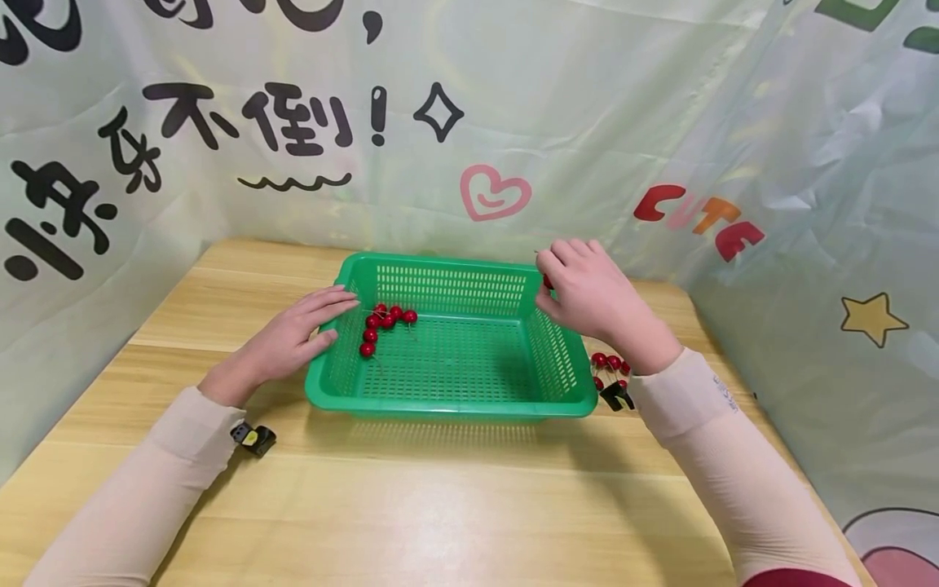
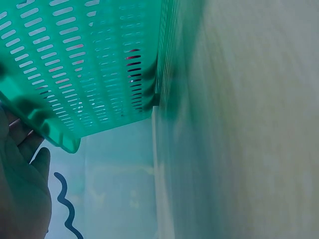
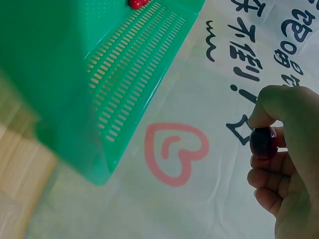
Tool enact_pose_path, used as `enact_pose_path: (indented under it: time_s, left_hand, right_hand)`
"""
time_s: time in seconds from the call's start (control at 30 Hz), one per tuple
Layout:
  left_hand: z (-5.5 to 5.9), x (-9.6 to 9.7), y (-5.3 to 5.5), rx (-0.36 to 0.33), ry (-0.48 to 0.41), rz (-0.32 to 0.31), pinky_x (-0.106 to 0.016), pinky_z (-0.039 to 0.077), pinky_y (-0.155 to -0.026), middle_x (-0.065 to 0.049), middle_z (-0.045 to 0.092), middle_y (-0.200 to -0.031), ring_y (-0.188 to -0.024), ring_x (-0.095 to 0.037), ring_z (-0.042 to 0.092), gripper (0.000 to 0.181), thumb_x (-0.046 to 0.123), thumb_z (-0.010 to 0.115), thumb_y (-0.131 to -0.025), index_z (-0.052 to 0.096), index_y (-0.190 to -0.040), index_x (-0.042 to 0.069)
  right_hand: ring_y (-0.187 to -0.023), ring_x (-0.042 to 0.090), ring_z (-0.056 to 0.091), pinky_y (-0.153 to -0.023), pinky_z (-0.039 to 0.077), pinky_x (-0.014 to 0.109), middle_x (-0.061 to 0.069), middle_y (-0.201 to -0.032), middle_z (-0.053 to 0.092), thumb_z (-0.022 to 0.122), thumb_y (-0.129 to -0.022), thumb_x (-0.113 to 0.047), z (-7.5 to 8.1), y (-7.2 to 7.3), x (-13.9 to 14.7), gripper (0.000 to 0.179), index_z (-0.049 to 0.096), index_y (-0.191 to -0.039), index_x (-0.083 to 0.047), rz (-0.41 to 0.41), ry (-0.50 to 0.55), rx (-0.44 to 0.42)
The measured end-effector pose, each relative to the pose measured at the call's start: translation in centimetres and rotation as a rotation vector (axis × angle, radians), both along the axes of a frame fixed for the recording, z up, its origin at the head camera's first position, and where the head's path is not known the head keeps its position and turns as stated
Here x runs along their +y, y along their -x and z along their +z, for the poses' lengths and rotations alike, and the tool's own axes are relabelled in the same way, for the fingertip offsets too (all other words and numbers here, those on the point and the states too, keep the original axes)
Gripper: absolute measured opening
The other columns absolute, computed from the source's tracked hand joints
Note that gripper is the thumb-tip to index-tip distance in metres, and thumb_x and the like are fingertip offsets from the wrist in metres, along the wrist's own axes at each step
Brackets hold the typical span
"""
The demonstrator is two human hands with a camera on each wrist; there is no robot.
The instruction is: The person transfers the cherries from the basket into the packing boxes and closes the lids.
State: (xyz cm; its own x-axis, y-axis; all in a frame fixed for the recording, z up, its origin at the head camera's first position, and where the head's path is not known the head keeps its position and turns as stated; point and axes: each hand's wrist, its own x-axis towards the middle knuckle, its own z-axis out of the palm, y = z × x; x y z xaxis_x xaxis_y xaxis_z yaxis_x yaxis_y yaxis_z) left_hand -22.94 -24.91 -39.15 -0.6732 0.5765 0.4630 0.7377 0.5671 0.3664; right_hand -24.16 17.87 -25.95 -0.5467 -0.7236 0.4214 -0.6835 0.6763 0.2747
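A green plastic basket [image 1: 455, 407] with slotted walls stands on the wooden table. Several red cherries [image 1: 389, 321] with thin stems lie inside it, towards its left side. My left hand [image 1: 297, 333] rests on the left rim, its fingers extended over the edge; the left wrist view has the fingers [image 2: 30, 144] beside that rim. Above the basket's right rim is my right hand [image 1: 587, 289]. It pinches a dark red cherry [image 3: 263, 143] between thumb and fingers, as the right wrist view shows. In the head view that cherry is mostly hidden by the hand.
More cherries [image 1: 613, 362] lie on the table just right of the basket, partly hidden by the right forearm and its black wrist camera [image 1: 616, 396]. A printed cloth [image 1: 572, 106] hangs behind the table [image 1: 440, 505] and along its sides.
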Motion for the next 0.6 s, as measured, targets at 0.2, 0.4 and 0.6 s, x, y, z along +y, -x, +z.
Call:
enact_pose_path:
  time_s: [0.2, 0.4, 0.6]
  left_hand:
    - [0.1, 0.0, 0.0, -0.001, 0.002, 0.000, -0.054, 0.026, -0.112, -0.015, 0.043, -0.147, -0.141, -0.035, 0.029, 0.046, 0.011, 0.055, -0.096, 0.051, -0.140, 0.000]
    - [0.1, 0.0, 0.0, -0.006, 0.001, 0.000, -0.054, 0.025, -0.113, -0.015, 0.043, -0.148, -0.141, -0.035, 0.029, 0.046, 0.012, 0.055, -0.096, 0.051, -0.141, 0.001]
    - [0.1, -0.1, 0.0, -0.011, 0.003, 0.004, -0.054, 0.026, -0.112, -0.014, 0.043, -0.148, -0.142, -0.035, 0.028, 0.046, 0.012, 0.055, -0.097, 0.050, -0.141, 0.003]
  right_hand:
    - [-0.070, 0.025, 0.041, -0.066, 0.028, 0.038, 0.002, -0.075, 0.038, 0.057, -0.083, -0.012, -0.6, -0.5, 1.9, 0.014, 0.043, -0.081, -0.010, -0.061, 0.023, -0.038]
    - [-0.071, 0.025, 0.041, -0.067, 0.026, 0.038, 0.002, -0.075, 0.038, 0.059, -0.084, -0.012, -1.5, -1.2, 3.9, 0.015, 0.044, -0.082, -0.010, -0.122, 0.047, -0.083]
    - [-0.068, 0.026, 0.039, -0.064, 0.025, 0.038, 0.004, -0.075, 0.040, 0.055, -0.081, -0.008, -2.7, -1.5, 5.8, 0.011, 0.045, -0.084, -0.008, -0.127, 0.117, -0.070]
